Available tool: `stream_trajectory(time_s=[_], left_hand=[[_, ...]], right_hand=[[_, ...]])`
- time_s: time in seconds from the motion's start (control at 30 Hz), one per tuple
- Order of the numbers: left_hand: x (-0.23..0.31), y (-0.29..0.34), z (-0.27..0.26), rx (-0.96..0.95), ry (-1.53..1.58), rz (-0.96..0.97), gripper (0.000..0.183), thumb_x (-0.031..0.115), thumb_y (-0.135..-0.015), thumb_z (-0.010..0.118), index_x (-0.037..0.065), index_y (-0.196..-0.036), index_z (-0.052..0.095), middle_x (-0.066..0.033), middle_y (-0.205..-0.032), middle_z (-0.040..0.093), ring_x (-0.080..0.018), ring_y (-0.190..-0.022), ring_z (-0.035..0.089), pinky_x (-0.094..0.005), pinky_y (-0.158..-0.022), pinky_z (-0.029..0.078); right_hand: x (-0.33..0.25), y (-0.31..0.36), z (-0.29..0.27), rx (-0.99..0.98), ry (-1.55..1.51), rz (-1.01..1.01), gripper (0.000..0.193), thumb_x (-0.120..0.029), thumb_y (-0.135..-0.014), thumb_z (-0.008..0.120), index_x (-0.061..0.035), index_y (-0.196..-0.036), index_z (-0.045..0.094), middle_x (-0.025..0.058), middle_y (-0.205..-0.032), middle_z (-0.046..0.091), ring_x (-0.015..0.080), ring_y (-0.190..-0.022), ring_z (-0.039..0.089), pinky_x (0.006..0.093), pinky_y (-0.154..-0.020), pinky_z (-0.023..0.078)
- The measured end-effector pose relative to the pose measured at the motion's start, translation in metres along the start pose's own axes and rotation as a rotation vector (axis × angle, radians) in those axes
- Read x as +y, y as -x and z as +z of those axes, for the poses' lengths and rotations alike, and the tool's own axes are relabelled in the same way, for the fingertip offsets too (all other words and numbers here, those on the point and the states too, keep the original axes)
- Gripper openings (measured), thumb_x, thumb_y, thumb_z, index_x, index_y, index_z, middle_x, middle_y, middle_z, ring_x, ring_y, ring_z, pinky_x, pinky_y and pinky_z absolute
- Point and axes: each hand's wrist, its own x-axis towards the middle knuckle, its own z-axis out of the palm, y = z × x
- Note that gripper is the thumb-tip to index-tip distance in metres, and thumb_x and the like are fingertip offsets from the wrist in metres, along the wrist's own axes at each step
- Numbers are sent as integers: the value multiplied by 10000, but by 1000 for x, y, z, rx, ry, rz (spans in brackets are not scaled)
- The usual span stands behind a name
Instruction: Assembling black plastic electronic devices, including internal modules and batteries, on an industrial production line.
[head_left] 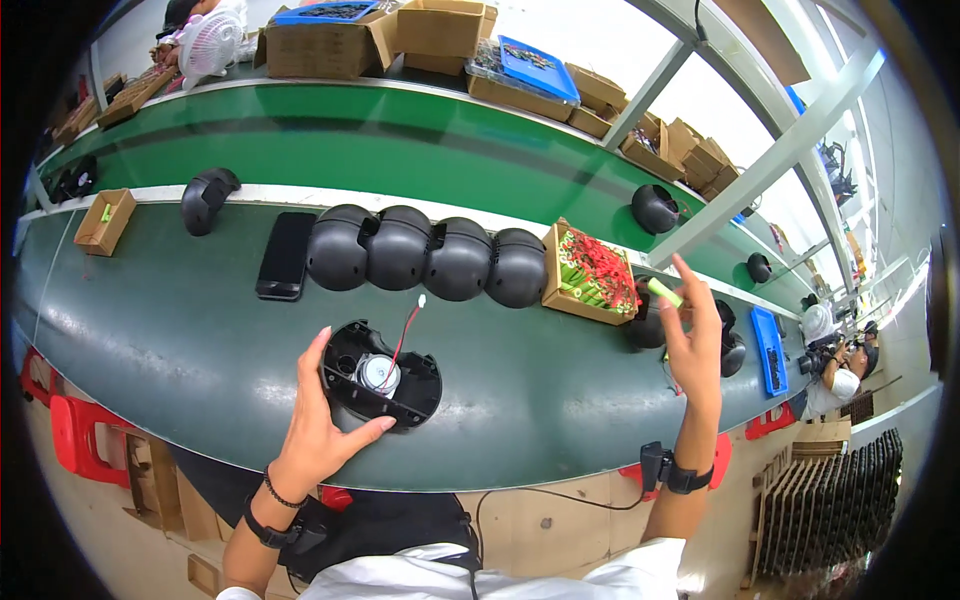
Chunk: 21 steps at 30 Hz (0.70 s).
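Observation:
My left hand (318, 425) grips the near left side of an open black plastic half-shell (425, 385) on the bench, thumb at its front edge and fingers along its left side. Inside sits a round silvery speaker-like part (378, 373). A thin red and black wire (405, 335) rises from the shell, tipped with a white connector. Off to the right, my right hand (697, 345) is raised above the bench, pinching a light green battery cell (664, 293) between thumb and fingers. Thin red wire dangles below that hand. Just left of it stands a cardboard box (590, 307) of similar green cells with red wires.
Several black rounded shells (400, 250) line the bench's back edge, beside a black phone (284, 255). More shells lie behind my right hand, near a blue tray (769, 350). A small carton (104, 222) stands far left. Beyond runs a green conveyor belt (330, 130); a metal post (770, 160) slants at right.

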Motion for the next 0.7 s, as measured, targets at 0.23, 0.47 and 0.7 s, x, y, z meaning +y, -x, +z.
stream_trajectory(time_s=[0.23,0.47,0.7], left_hand=[[6,-5,8,-13,20,1,1185,144,-778,951,11,-1661,172,-246,-1566,439,-349,-1434,523,-457,-1216,420],[6,-5,8,12,-7,56,1163,190,-812,948,-9,-1649,165,-298,-1528,473,-394,-1402,565,-467,-1191,460],[1,-9,15,52,60,37,1118,221,-816,964,-14,-1605,207,-271,-1466,512,-376,-1350,602,-471,-1149,492]], right_hand=[[3,-9,21,-88,-166,150,139,-57,-993,761,9,-1115,745,2,-930,702,69,-795,611,252,-739,529],[-22,-9,-17,567,-327,59,191,-57,-1016,766,-18,-1108,603,74,-947,715,94,-784,674,216,-673,536],[-98,37,54,-40,-1028,230,157,-161,-1096,626,-60,-1064,510,88,-850,663,177,-711,664,312,-611,542]])
